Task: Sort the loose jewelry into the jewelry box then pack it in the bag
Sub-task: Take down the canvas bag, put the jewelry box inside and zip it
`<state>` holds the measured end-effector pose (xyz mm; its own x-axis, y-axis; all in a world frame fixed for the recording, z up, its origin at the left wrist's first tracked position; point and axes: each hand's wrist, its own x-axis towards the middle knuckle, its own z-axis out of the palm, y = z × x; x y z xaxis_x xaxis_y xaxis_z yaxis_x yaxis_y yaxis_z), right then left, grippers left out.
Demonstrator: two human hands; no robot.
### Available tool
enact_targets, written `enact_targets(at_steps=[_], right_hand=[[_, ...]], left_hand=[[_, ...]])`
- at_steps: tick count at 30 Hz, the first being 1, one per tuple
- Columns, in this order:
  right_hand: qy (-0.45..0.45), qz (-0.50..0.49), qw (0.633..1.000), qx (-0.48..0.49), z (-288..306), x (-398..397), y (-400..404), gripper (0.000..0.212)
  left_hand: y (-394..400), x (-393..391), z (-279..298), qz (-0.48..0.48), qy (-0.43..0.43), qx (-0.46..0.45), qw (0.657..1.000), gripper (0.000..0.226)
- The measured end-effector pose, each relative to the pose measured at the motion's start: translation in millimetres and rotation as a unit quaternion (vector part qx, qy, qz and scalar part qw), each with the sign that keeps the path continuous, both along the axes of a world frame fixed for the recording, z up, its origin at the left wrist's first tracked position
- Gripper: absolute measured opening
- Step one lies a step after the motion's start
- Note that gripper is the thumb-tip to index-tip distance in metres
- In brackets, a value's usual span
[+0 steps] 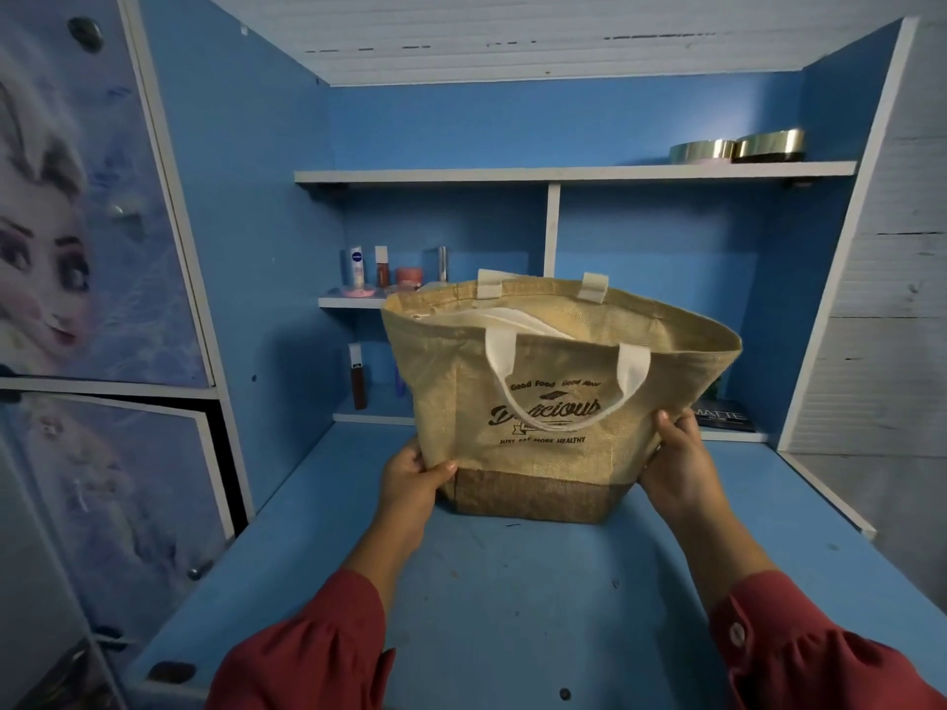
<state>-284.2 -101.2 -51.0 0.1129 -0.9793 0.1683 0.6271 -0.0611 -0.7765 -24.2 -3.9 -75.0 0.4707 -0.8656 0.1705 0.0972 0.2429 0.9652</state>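
From the head camera, the jute bag [553, 397] stands upright on the blue desk [512, 607], toward its back edge and roughly midway between its left and right sides, just in front of the low shelves. The left hand [410, 479] grips the bag's lower left corner, thumb across the front panel and fingers curled behind; the right hand [676, 463] holds the lower right side the same way, thumb on the front and fingers wrapped round the seam. The mouth gapes wide and a white lining or zip strip shows inside, but the jewelry box cannot be seen from here, so whether it is already packed I cannot tell. The chief risk is the bag's softness: held only low at the sides, the upper walls may sag or fold inward, and if it is tipped or lifted unevenly, anything loose within could slide out of the open mouth. The white handle [563, 381] droops over the front and might snag a thumb. Pushed further back, the bag could knock the small cosmetics [382, 269] on the shelf just behind its left rim. Two gold tins [738, 146] on the upper shelf sit well apart.
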Motion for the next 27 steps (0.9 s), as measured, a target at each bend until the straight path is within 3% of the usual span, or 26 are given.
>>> enact_targets(at_steps=[9,13,16,20,22,25,27], right_hand=[[-0.009,-0.011,1.0,-0.014,3.9,-0.5,-10.7,0.018],[-0.012,0.002,1.0,-0.012,2.4,-1.2,-16.4,0.01],[-0.017,0.002,1.0,-0.014,1.8,-3.5,-19.0,0.045],[0.005,-0.03,0.999,-0.017,10.9,-1.9,-14.1,0.087],[0.03,-0.039,0.998,-0.026,18.9,0.0,-14.3,0.084],[0.034,-0.044,0.997,-0.055,39.1,1.0,-12.9,0.061],[0.035,-0.051,0.995,-0.081,53.6,-0.4,-15.7,0.056]], left_hand=[[-2.3,2.3,1.7,-0.051,-0.02,0.013,0.998,0.042],[-6.9,0.1,11.6,-0.057,0.003,0.018,0.998,0.035],[-13.0,-5.1,20.1,-0.031,0.014,0.044,0.998,0.039],[-16.0,-3.3,32.8,-0.005,-0.017,0.041,0.999,0.081],[-17.6,1.1,43.6,0.002,-0.008,0.006,1.0,0.073],[-24.2,6.7,67.6,0.014,0.046,-0.057,0.997,0.046],[-28.7,8.9,85.2,0.022,0.065,-0.075,0.995,0.056]])
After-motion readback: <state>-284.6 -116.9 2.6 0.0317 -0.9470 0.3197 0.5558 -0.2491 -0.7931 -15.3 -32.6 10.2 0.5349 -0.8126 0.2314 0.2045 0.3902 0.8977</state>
